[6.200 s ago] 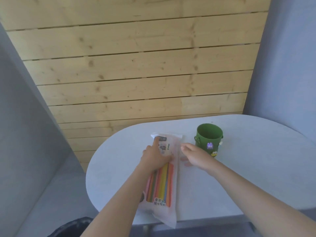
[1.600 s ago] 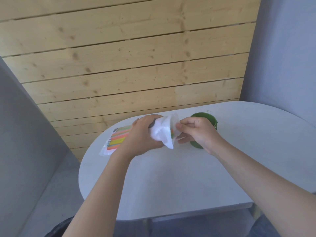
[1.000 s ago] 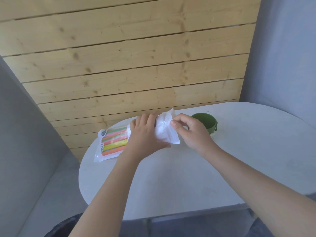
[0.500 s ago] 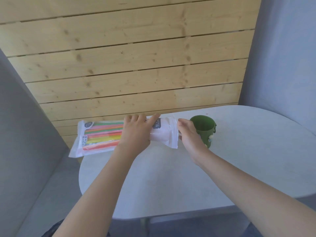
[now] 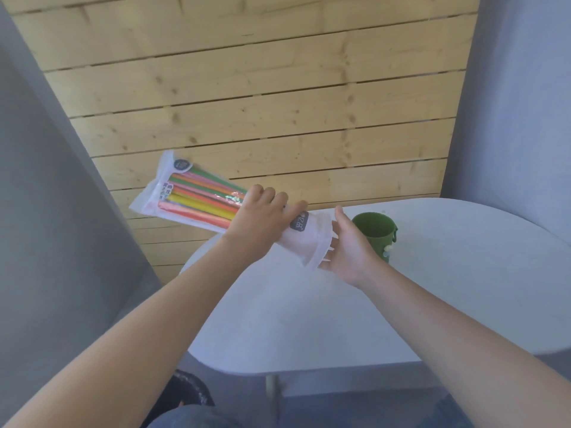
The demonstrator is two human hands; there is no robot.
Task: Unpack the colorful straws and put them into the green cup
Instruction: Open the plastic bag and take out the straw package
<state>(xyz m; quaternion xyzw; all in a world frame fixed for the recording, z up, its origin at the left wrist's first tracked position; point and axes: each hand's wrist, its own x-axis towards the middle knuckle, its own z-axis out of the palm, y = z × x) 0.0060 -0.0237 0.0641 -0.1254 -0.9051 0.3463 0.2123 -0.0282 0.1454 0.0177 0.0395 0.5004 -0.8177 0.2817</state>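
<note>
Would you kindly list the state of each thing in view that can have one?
Pack: held off the table, tilted, mouth end low and apparently open.
Straws: all inside the pack, bunched at its raised end.
Cup: upright on the table, no straws visible inside.
Left hand: closed around the pack's middle.
Right hand: open, palm at the pack's mouth.
</note>
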